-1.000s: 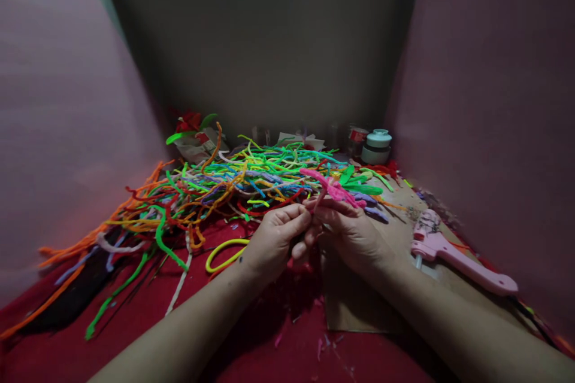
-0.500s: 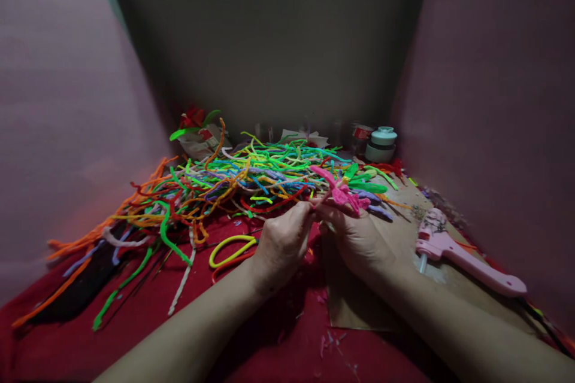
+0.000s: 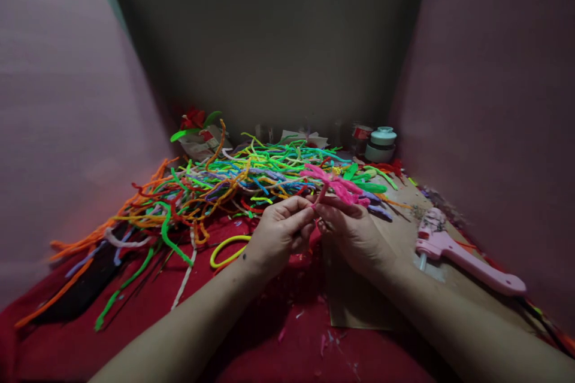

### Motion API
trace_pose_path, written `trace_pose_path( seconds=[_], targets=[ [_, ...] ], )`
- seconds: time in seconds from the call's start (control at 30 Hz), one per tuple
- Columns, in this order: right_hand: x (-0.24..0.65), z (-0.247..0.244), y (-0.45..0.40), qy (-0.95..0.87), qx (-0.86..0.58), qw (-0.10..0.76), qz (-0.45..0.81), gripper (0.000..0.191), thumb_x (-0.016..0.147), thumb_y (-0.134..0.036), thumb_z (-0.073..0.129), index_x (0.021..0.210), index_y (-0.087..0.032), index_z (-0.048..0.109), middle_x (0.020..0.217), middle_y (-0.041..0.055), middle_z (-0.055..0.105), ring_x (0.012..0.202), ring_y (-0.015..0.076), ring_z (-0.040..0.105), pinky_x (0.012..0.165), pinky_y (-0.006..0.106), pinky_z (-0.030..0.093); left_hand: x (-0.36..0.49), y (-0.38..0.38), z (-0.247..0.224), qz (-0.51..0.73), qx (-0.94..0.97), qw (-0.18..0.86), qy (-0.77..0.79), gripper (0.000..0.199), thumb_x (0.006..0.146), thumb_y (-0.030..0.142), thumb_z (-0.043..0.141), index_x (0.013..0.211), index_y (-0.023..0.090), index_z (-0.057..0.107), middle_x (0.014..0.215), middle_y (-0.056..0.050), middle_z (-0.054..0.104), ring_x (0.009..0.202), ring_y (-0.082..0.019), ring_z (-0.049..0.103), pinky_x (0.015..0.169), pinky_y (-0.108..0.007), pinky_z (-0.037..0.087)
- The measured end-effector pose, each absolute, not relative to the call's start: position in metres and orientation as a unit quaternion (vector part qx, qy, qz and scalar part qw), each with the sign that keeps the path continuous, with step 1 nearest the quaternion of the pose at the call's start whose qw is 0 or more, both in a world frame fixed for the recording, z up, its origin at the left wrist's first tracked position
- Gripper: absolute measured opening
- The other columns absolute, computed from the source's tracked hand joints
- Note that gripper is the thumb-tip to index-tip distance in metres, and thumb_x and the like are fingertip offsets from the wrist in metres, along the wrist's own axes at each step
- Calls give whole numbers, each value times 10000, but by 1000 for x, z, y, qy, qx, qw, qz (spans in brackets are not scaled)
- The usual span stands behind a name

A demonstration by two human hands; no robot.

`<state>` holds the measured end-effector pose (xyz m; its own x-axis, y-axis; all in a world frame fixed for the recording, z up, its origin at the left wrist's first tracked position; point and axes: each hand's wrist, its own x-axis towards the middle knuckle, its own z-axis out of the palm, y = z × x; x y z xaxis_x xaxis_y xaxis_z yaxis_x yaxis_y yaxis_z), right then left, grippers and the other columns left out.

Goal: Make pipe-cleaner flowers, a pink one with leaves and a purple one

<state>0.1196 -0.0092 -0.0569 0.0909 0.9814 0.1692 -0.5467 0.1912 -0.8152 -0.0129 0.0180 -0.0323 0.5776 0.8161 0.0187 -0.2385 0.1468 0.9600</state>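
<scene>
A pink pipe-cleaner flower [image 3: 344, 187] with a yellow centre is held up in front of me, its petals spread above my fingers. My left hand [image 3: 285, 230] pinches the low part of its stem between thumb and forefinger. Close beside it, my right hand [image 3: 353, 230] is closed on the same stem, just under the petals. The fingertips of both hands almost meet, and the stem's lower end is hidden by them. Beside my left wrist lie scissors with a yellow handle loop [image 3: 229, 251], partly covered by the hand.
A heap of colourful pipe cleaners [image 3: 265, 170] spreads behind my hands. To the right, a pink glue gun [image 3: 471, 263] rests on brown cardboard [image 3: 359, 305]. Green pipe-cleaner leaves [image 3: 366, 182] lie behind the flower. A teal jar [image 3: 381, 143] stands at the back, and a red cloth [image 3: 269, 335] covers the table.
The flower has turned, so its petals now spread flatter and its yellow centre faces up. My left hand has rolled its grip on the stem, showing thumb and forefinger.
</scene>
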Motion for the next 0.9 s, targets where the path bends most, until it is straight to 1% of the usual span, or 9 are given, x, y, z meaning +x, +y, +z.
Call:
trace_pose_path(
  seconds=[0.07,0.17,0.3,0.43,0.53,0.63,0.7,0.8,0.9],
  targets=[
    [121,-58,-8,-369,-296,667,576,179,614,-313,800,757,-225,739,779,2,693,679,138,543,701,302,416,-15,21,-33,343,504,757,234,144,835,294,599,796,163,555,479,84,420,327,-3,196,338,-123,198],
    [123,-57,-8,-381,-295,640,599,187,632,-294,784,800,-222,745,748,5,685,636,125,523,667,295,406,-19,25,-35,295,459,815,196,88,841,255,592,880,176,579,492,94,406,330,0,113,312,-114,202],
    [124,-56,-8,-377,-298,648,591,166,602,-248,787,755,-207,738,699,-2,661,643,125,511,697,297,411,-21,27,-37,265,444,836,185,145,843,236,588,980,188,583,507,93,418,327,0,111,299,-109,219],
    [123,-56,-8,-366,-312,668,567,168,577,-250,793,720,-198,722,713,7,663,648,137,503,698,318,430,-19,24,-37,282,477,805,210,135,827,280,618,875,161,579,501,79,438,322,3,196,313,-107,232],
    [123,-56,-8,-366,-321,681,547,161,588,-258,789,716,-193,715,728,4,662,677,143,519,711,324,442,-17,23,-36,310,512,766,236,194,811,325,637,781,149,561,510,59,482,329,-11,312,340,-127,293],
    [122,-56,-9,-378,-314,681,544,164,610,-278,785,738,-203,716,747,-1,665,699,151,548,720,334,460,-16,24,-38,326,542,733,249,215,793,346,653,816,141,592,566,32,539,376,-40,427,374,-153,336],
    [121,-54,-10,-398,-311,672,542,162,644,-308,767,765,-210,719,728,2,661,678,161,561,696,344,476,-16,25,-38,330,557,720,248,235,782,350,660,871,136,623,596,24,553,410,-53,460,402,-169,351],
    [122,-49,-12,-439,-313,662,521,149,715,-350,710,780,-217,717,698,8,653,652,168,569,679,346,486,-16,26,-38,358,594,673,257,218,787,329,651,847,119,653,636,-1,585,532,-79,519,535,-197,423],
    [125,-44,-14,-464,-334,690,443,127,729,-348,693,775,-230,700,766,12,666,741,186,587,757,347,477,-18,28,-34,422,604,597,318,207,769,314,666,853,125,660,762,-27,634,704,-109,567,686,-217,444]
  ],
)
